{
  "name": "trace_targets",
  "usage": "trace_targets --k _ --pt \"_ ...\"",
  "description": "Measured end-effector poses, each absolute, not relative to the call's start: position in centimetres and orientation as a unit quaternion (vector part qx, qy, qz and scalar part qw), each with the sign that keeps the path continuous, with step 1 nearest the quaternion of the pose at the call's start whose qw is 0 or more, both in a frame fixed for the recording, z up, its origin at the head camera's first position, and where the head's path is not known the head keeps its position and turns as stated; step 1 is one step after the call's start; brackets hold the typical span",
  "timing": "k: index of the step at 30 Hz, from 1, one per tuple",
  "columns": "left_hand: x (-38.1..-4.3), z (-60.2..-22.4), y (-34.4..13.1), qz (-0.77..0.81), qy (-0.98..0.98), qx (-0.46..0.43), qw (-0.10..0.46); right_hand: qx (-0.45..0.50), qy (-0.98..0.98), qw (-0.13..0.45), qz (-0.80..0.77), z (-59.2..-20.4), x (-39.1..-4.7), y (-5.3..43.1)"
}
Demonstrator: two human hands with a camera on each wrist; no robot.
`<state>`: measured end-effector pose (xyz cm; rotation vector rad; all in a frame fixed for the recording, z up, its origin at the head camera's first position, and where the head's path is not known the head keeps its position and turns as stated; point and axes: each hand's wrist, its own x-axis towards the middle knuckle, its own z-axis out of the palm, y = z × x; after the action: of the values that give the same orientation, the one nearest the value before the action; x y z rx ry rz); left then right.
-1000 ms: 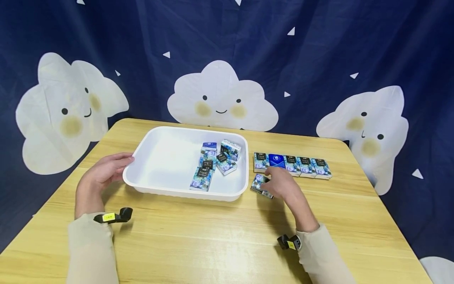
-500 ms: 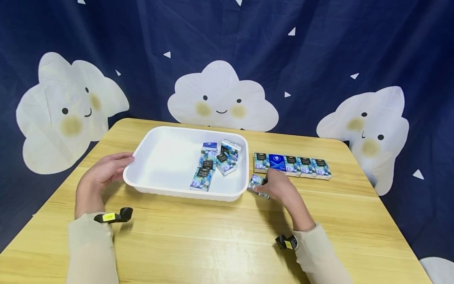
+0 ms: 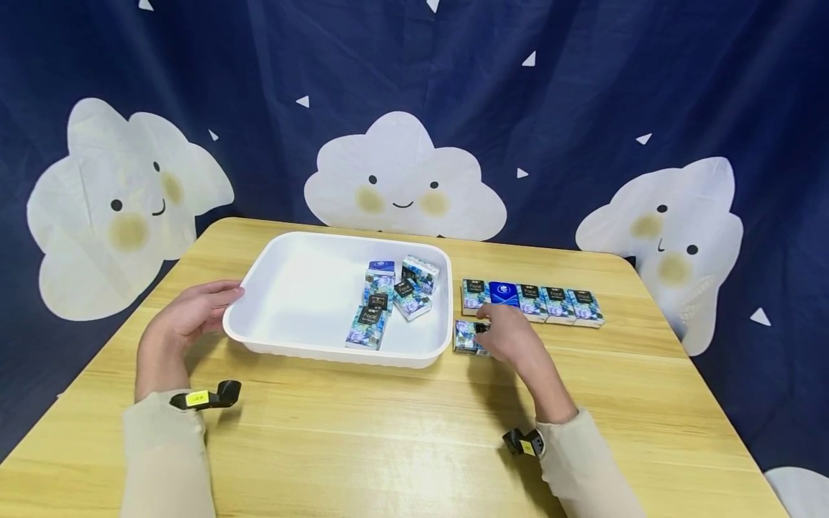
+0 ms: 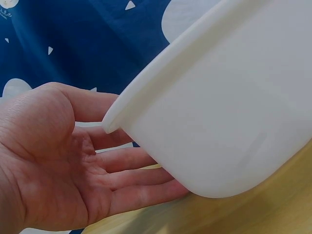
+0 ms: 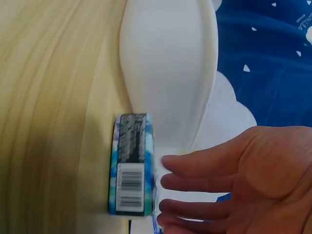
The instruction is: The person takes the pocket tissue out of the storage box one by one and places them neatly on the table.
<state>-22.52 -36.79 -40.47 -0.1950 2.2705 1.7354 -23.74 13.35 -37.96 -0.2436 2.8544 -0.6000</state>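
My left hand [image 3: 188, 316] is at the left end of a white plastic tray [image 3: 337, 351]. In the left wrist view its fingers lie straight against the outer wall, below the rim. Near the tray's right end my right hand [image 3: 514, 337] hovers at a floral tissue pack [image 3: 466, 337] lying on the table. The right wrist view shows that pack [image 5: 130, 165] with its barcode side outward; the extended fingers are just over it, not curled round it. Part of the pack is hidden by the hand in the head view.
Several tissue packs [image 3: 365, 327] lie loosely in the tray's right half. Behind my right hand a row of packs [image 3: 557, 305] stands side by side, one of them a blue pack [image 3: 504, 293]. The wooden table [image 3: 337, 439] ends before a dark blue cloud-print curtain [image 3: 557, 101].
My right hand has slid the single tissue pack left, near the tray's right end, and straightened it; its fingers have since loosened from the pack. My left hand and the tray stay put.
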Motion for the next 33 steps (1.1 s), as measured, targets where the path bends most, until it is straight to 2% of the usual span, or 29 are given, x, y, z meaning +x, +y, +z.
trace_targets --k 2,20,27,33 --pt "-22.5 -40.5 -36.8 0.601 0.785 -0.066 0.136 -0.088 0.969 0.099 -0.208 -37.9 -23.6 13.1" --pt "-22.5 -40.7 -36.9 0.607 0.78 -0.07 0.136 -0.092 0.971 0.142 -0.166 -38.3 -23.1 11.8" --pt "-22.7 -40.8 -36.9 0.603 0.783 -0.076 0.137 -0.086 0.971 0.141 -0.172 -38.5 -23.2 11.7" --pt "-22.7 -40.8 -36.8 0.607 0.779 -0.078 0.132 -0.115 0.971 0.126 -0.167 -38.6 -23.2 11.9"
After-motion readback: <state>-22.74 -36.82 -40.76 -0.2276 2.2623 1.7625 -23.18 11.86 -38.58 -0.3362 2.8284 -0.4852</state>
